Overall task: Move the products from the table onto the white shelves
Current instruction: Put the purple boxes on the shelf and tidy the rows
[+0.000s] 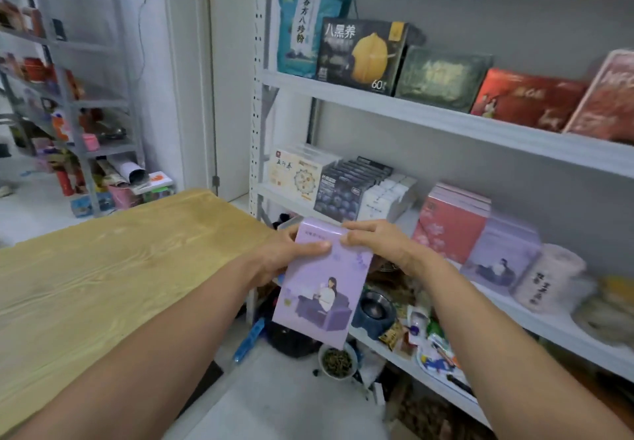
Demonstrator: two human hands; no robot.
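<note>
Holding purple box [320, 297], left grip [284, 257] and right grip [380, 242] clamped on its top, matching boxes [501, 257] on white shelf [535, 326]

Upper shelf [411, 113]: black box [360, 55] "八黑养", "60"; teal bag [305, 27] "谷方八珍粉".

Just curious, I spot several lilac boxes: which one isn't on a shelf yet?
The lilac box held between the left hand and right hand. The other lilac boxes stand on the middle shelf beside the pink boxes.

Lilac box [320, 288] in left hand [284, 257] and right hand [380, 244], between wooden table [103, 285] and white shelves [446, 120]
</note>
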